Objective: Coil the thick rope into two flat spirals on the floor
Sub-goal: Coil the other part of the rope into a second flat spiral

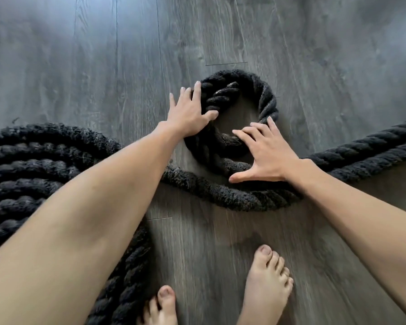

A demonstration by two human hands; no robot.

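On the grey floor (314,66), our black rope (220,195) forms a big coil at left and a small loop ahead; our left hand (189,113) and right hand (265,156), arms outstretched, press it flat, fingers spread, gripping nothing

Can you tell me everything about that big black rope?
The rope is thick, black and fuzzy, twisted from fat strands. It lies on the grey wooden floor. On the left it is already wound into a flat spiral of several rings. In the middle it bends into one small new ring, still open inside. The left hand presses flat on that ring's left side, the right hand on its right side. More rope runs off to the right.
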